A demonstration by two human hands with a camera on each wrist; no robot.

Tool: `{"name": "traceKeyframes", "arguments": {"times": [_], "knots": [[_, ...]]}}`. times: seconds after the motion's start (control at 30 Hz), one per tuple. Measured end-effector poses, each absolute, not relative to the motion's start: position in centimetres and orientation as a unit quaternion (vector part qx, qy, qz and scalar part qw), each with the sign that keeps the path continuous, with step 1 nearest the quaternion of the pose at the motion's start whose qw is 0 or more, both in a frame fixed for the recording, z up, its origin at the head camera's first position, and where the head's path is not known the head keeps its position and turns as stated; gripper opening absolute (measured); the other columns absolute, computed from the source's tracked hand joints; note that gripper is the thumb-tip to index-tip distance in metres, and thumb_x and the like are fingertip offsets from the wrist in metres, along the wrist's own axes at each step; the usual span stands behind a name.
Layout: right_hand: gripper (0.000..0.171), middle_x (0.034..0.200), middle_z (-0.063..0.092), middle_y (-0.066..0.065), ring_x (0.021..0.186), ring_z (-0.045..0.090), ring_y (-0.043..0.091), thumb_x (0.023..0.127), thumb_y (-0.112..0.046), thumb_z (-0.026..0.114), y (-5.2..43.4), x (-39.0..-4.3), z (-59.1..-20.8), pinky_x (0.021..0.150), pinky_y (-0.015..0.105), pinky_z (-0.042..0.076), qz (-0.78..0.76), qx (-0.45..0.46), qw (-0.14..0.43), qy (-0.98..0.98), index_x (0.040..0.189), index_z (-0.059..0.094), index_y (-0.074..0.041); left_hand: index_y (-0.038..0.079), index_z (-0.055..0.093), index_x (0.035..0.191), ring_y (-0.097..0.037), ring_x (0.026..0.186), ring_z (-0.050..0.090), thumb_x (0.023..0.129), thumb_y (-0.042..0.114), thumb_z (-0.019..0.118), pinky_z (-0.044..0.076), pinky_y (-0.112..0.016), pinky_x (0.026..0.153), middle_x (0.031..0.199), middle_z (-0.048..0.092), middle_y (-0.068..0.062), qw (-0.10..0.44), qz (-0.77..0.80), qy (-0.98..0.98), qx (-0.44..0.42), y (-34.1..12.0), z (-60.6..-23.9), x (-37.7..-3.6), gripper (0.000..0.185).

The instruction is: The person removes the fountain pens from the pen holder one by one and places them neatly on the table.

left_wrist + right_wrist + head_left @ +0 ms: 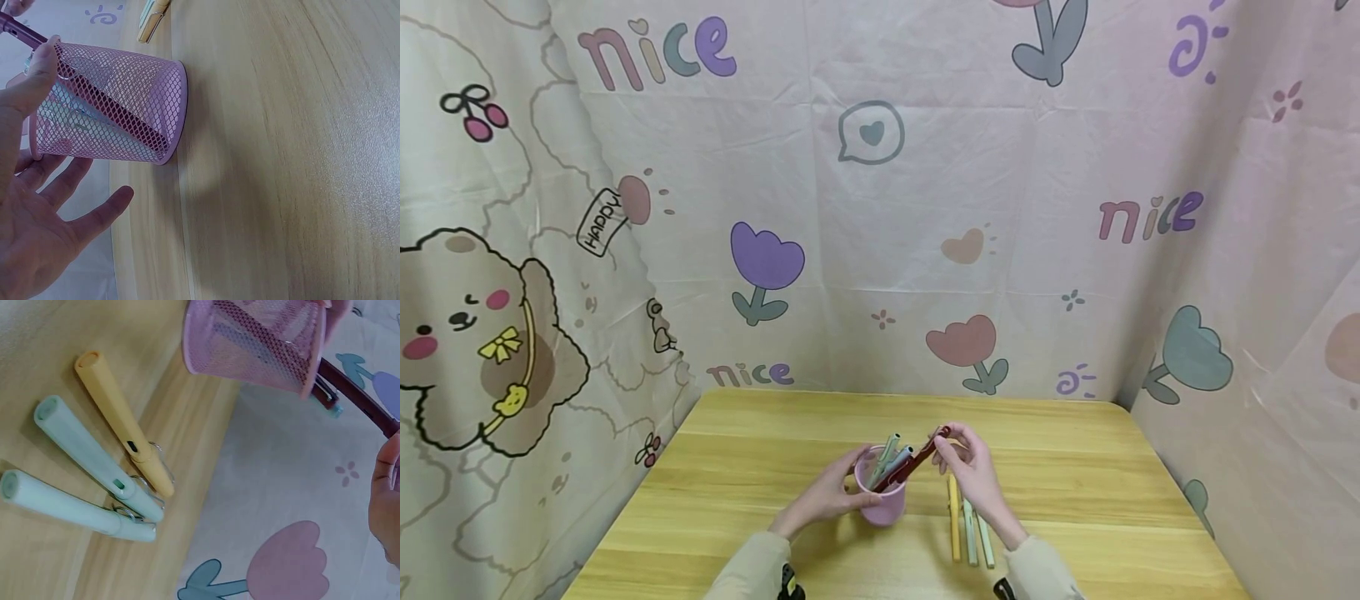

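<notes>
Right hand (pixel 973 467) pinches dark red pen (pixel 917 460) top, tip inside pink mesh cup (pixel 880 498); left hand (pixel 827 496) fingers straight, steadying cup

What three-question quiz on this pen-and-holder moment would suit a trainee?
1. True or false: the right hand holds the dark red pen by its upper end.
2. How many pens lie loose on the wooden table? A) two B) three C) five
3. What does the left hand rest against?

Key:
1. True; its lower end is inside the holder.
2. B: a yellow pen and two pale green pens.
3. The pink mesh pen holder, thumb at the rim.
</notes>
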State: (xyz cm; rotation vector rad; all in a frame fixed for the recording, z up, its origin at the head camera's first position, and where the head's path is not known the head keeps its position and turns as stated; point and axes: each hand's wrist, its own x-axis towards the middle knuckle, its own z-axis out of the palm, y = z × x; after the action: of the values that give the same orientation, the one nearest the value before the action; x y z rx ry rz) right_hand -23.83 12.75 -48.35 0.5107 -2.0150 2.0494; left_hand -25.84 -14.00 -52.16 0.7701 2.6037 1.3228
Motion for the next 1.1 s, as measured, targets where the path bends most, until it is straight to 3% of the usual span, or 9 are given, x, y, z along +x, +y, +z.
{"name": "traceKeyframes", "arguments": {"times": [0.33,0.53,0.77,1.1], "knots": [[0.025,0.105,0.073,-0.003,0.075,0.066,0.007,0.105,-0.004,0.048,14.0,-23.3,-47.5,0.063,0.022,0.06,0.747,0.204,0.118,-0.621,0.12,0.04,0.015,-0.002,0.029,0.155,-0.05,0.134,0.049,0.084,0.031,0.081,0.038,-0.075,0.108,0.151,0.045,-0.029,0.065,0.436,0.861,0.252,-14.0,-52.1,-25.7,0.095],[0.023,0.108,0.07,0.003,0.076,0.065,0.008,0.103,0.0,0.049,14.7,-23.2,-47.7,0.066,0.02,0.06,0.783,0.206,0.098,-0.579,0.121,0.038,0.01,-0.001,0.028,0.156,-0.05,0.135,0.048,0.083,0.032,0.081,0.037,-0.076,0.109,0.152,0.044,-0.028,0.065,0.433,0.865,0.246,-14.0,-52.1,-25.7,0.096],[0.023,0.108,0.068,-0.001,0.077,0.063,0.006,0.098,0.005,0.055,15.8,-23.0,-48.1,0.068,0.016,0.058,0.808,0.161,0.068,-0.562,0.118,0.05,-0.005,-0.001,0.028,0.156,-0.051,0.136,0.047,0.084,0.031,0.081,0.037,-0.076,0.109,0.153,0.043,-0.029,0.065,0.434,0.864,0.246,-14.0,-52.1,-25.8,0.095],[0.018,0.103,0.07,-0.003,0.086,0.064,0.006,0.099,0.006,0.054,17.8,-23.0,-48.1,0.07,0.016,0.055,0.839,0.132,0.059,-0.524,0.111,0.062,-0.004,-0.001,0.028,0.156,-0.05,0.136,0.048,0.084,0.031,0.081,0.038,-0.075,0.109,0.152,0.044,-0.029,0.067,0.435,0.864,0.245,-14.1,-52.2,-25.8,0.095]]}}
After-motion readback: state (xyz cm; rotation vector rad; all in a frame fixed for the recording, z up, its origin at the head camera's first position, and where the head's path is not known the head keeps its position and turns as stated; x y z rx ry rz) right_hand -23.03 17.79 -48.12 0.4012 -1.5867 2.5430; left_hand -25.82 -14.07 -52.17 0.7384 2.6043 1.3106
